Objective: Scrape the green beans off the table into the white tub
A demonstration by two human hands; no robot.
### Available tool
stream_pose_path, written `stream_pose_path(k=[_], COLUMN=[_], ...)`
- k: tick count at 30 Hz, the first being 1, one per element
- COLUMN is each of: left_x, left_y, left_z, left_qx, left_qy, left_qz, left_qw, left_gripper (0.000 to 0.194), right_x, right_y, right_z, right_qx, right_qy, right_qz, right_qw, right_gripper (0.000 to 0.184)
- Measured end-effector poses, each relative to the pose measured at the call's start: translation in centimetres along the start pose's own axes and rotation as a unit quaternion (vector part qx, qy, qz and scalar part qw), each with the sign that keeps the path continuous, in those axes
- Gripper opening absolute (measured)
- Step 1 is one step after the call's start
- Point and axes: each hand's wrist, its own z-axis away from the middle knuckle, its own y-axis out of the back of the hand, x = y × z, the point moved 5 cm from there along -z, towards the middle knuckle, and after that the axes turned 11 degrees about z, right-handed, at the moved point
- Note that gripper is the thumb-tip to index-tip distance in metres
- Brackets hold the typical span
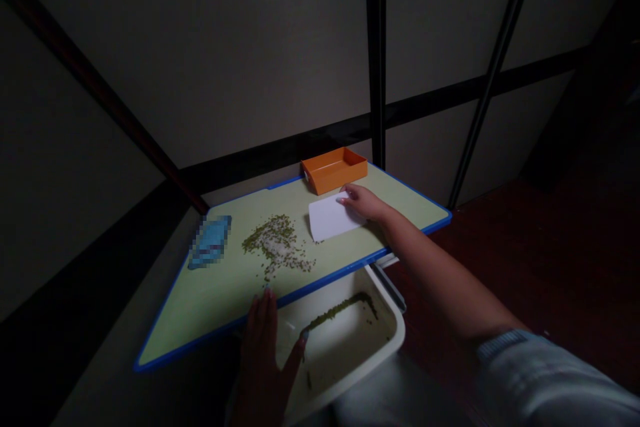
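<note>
Your right hand (367,205) has its fingers closed on a white card (327,219), gripped at the card's far-right corner with the thumb on top; the card is over the right half of the counter (200,310), just right of the grains (280,240); can't tell if its lower edge touches the surface.

Grains sit loose around mid-counter, green mixed with whitish, densest toward the far side; stray bits trail toward the near edge, a few by the card's near-left corner.

Your left hand (265,340) is at the near edge, fingertips overlapping the blue rim, thumb spread wide from the fingers, holding nothing you can see; whether the thumb touches the white basin (397,340) below, can't tell.

Basin is under the near edge, a strip of green bits (340,309) along its inside; orange tray (333,177) is at the far edge by the far-right corner, just beyond the card; blue packet (213,243), blurred, lies along the left edge near the far-left corner.
</note>
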Motion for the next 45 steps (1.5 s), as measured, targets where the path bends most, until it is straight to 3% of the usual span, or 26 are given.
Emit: stream_pose_path(k=[6,12,21,26,35,45], left_x=[0.6,0.3,1.2,0.4,0.5,1.3], left_y=[0.0,-0.1,0.3,0.0,0.0,0.3], left_z=[0.0,0.0,-0.2,0.0,0.0,-0.2], left_qx=[0.025,0.020,0.038,0.008,0.034,0.038], left_qy=[0.005,-0.003,0.001,0.002,0.003,0.016], left_qz=[0.009,0.003,0.011,-0.004,0.012,0.026], left_qw=[1.000,1.000,0.999,1.000,0.999,0.999], left_gripper=[0.072,0.072,0.070,0.074,0.070,0.069], right_x=[0.3,-0.2,0.3,-0.1,-0.6,-0.6], right_y=[0.2,0.1,0.6,0.1,-0.5,-0.1], right_z=[0.1,0.4,0.0,0.1,0.5,0.5], right_qx=[-0.021,-0.060,0.035,0.006,-0.062,-0.039], right_qy=[-0.041,-0.015,-0.001,0.012,0.007,-0.001], right_qz=[-0.023,-0.048,-0.031,-0.024,-0.077,-0.096], right_qw=[0.999,0.997,0.999,1.000,0.995,0.995], right_gripper=[0.014,0.016,0.017,0.014,0.014,0.017])
